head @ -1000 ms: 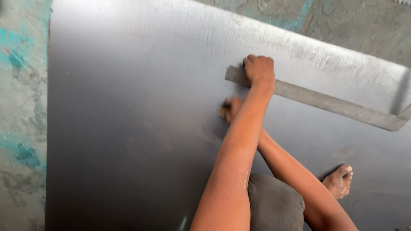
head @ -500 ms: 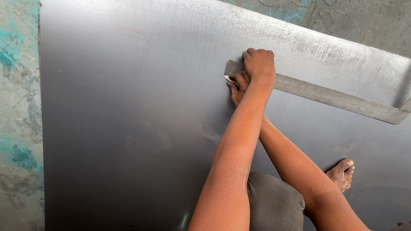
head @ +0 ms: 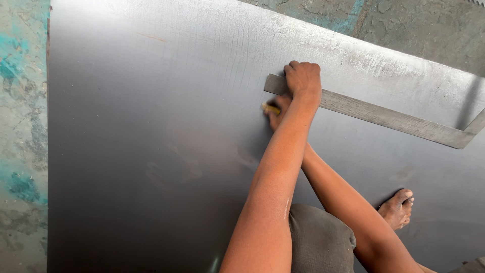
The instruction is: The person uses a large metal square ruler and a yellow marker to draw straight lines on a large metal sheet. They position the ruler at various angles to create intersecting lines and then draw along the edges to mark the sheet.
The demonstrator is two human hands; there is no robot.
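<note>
A large grey metal sheet lies on the floor and fills most of the view. A steel L-shaped square rests flat on it, running right to the sheet's edge. My left hand presses down on the square's left end with its fingers curled over it. My right hand sits just below that end, mostly hidden under my left forearm. It grips a small yellow marking tool with the tip against the sheet.
My bare foot stands on the sheet at the lower right, and my knee in grey cloth is at the bottom. Worn concrete floor with teal paint patches borders the sheet on the left and top.
My right hand with the marking tool has moved up from lower on the sheet to the square's left end. My left hand has stayed on the square.
</note>
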